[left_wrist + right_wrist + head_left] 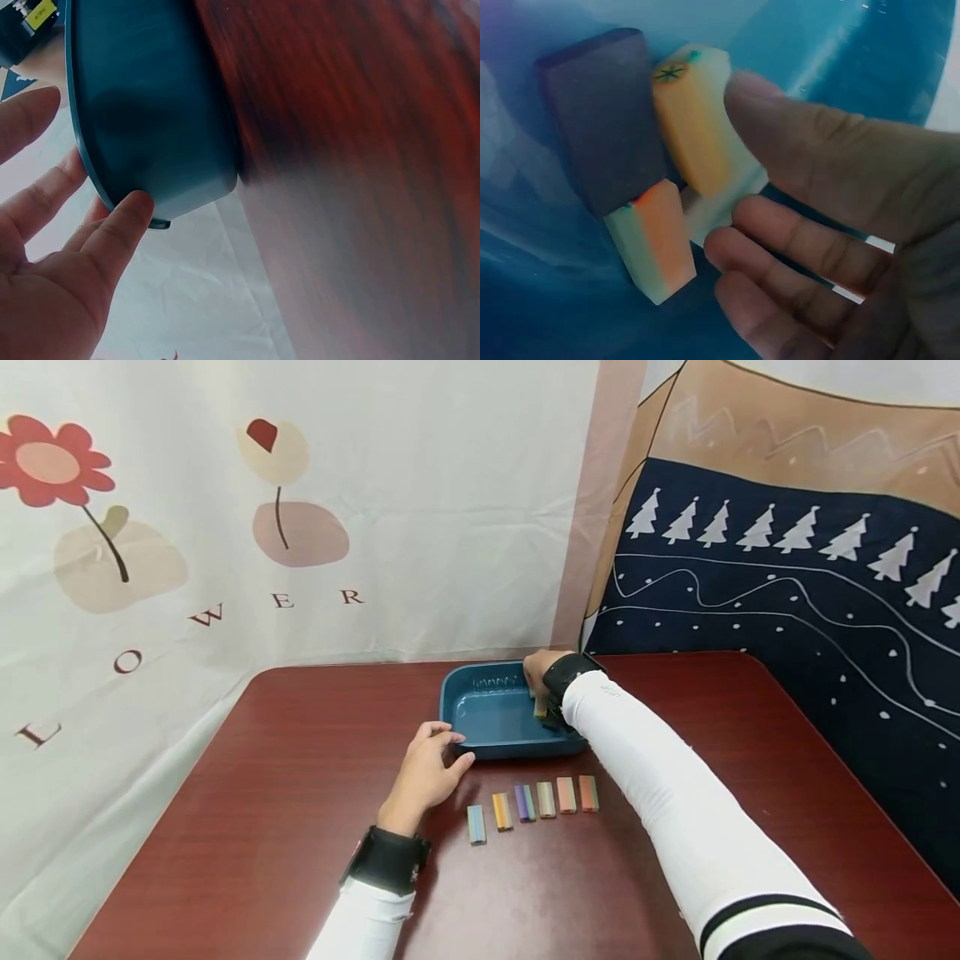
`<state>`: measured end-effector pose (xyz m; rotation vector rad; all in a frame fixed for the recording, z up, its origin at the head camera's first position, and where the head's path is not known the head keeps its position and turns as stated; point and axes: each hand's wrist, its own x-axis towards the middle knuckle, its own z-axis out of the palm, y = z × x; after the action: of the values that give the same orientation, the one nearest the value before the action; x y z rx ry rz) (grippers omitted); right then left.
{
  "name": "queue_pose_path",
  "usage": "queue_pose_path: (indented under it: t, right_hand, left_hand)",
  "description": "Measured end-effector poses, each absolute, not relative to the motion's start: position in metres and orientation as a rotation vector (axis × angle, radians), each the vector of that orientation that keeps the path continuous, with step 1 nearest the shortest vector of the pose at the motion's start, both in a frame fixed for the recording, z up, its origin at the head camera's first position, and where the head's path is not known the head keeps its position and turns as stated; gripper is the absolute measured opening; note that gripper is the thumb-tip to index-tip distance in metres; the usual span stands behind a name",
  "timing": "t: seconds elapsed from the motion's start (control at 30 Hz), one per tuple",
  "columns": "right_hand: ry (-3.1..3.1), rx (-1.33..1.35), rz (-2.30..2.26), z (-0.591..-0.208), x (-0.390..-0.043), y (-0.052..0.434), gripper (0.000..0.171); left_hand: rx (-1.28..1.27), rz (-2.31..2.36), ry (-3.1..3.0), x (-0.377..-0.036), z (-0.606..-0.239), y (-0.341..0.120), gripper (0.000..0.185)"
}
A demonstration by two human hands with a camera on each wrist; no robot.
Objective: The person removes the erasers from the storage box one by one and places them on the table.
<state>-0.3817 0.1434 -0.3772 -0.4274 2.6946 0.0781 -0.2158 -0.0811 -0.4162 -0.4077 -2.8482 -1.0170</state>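
Note:
A dark teal tray (pixel 487 748) stands at the back of the table. My left hand (pixel 426 774) is at its near left corner. In the left wrist view, extended fingers (pixel 124 229) touch the rim and outer wall, and the thumb stays apart from it. Inside the tray's right side is my right hand (pixel 825 217), thumb and fingers spread around a gap. Its thumb lies against a yellow-and-white block (pixel 694 131); the fingertips are beside a pale block (pixel 724 206). A dark block (pixel 604 124) and an orange-and-green block (pixel 654 244) lie adjacent.
Several small two-toned blocks form a row in front of the tray, from a blue block (pixel 477 825) to an orange-red block (pixel 588 794). The reddish-brown table (pixel 300 793) meets a white flower-print curtain (pixel 450 527) behind and a navy tree-print cloth (pixel 757 585) at right.

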Motion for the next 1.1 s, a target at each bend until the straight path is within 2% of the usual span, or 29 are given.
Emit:
queue_pose_path:
  t: [0.17, 0.37, 0.53, 0.73, 1.0, 1.1]
  right_hand:
    - [2.711, -0.464, 0.146, -0.377, -0.376, 0.141, 0.027]
    - [2.757, -0.48, 0.202, -0.376, -0.368, 0.138, 0.059]
    - [2.744, -0.506, 0.232, -0.378, -0.363, 0.135, 0.067]
    - [2.759, -0.564, 0.286, -0.385, -0.364, 0.138, 0.061]
    - [2.754, -0.652, 0.184, -0.392, -0.367, 0.146, 0.027]
    - [2.734, -0.676, 0.129, -0.392, -0.367, 0.146, 0.027]
  left_hand:
    - [-0.407, -1.012, -2.85, -0.217, -0.414, -0.08, 0.033]
    - [-0.432, -1.014, -2.835, -0.219, -0.414, -0.079, 0.033]
    - [-0.435, -1.007, -2.84, -0.219, -0.416, -0.079, 0.032]
    - [-0.447, -1.029, -2.838, -0.218, -0.415, -0.078, 0.033]
    - [-0.453, -1.039, -2.851, -0.216, -0.414, -0.083, 0.034]
    - [-0.445, -1.048, -2.856, -0.214, -0.414, -0.085, 0.034]
